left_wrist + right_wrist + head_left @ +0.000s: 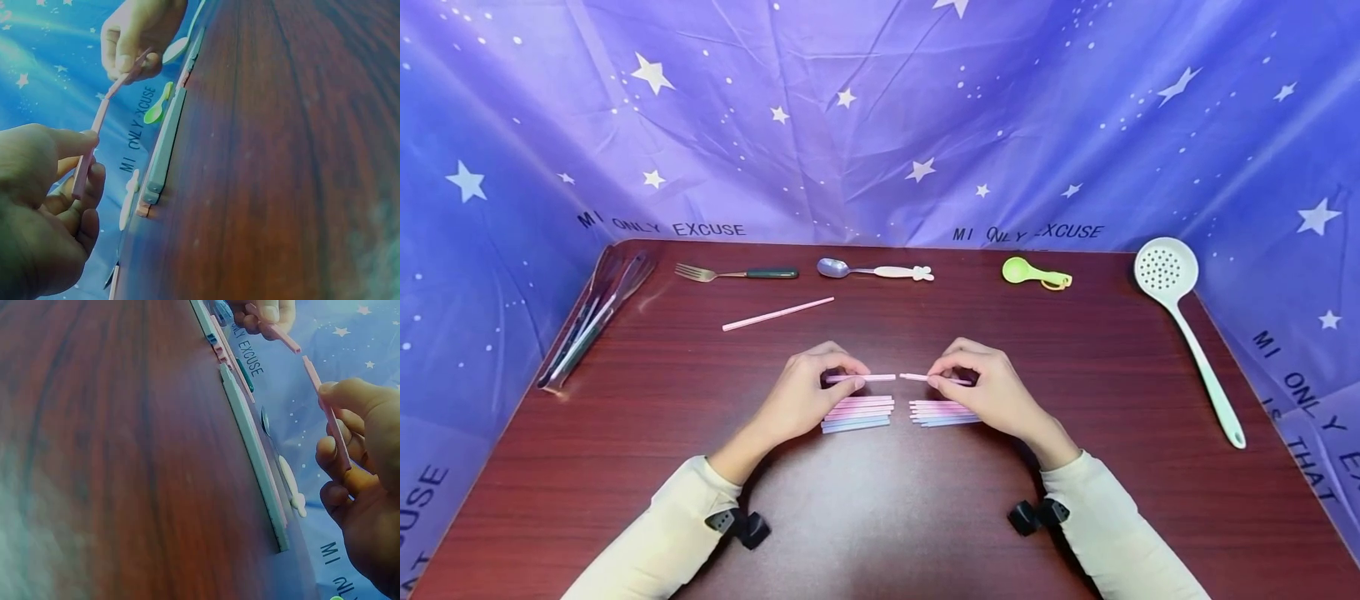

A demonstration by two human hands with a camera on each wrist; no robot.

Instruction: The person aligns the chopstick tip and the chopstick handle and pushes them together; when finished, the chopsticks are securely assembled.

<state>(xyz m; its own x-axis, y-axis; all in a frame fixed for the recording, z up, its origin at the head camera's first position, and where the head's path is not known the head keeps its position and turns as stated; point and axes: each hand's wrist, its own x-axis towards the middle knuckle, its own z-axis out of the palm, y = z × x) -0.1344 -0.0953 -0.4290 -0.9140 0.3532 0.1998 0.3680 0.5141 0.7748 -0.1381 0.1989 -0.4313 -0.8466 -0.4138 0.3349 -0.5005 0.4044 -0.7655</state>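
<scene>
My left hand [801, 390] pinches a pink chopstick section [880, 377] between thumb and fingertips. Opposite it, my right hand [996, 390] pinches another pink chopstick section [914, 377], whose narrower end faces the first. A small gap shows between the two ends in the head and right wrist views. Below the left hand lies a row of pink and blue chopstick sections [859, 410]. A similar row [942, 412] lies by the right hand, partly covered by it. Both held pieces are raised off the table in the wrist views.
One pink stick [778, 314] lies apart on the table [880, 517]. Along the back are a fork [737, 273], a spoon [872, 270] and green measuring spoons [1033, 272]. A clear bag of utensils [597, 321] lies left, a white slotted skimmer [1187, 333] right.
</scene>
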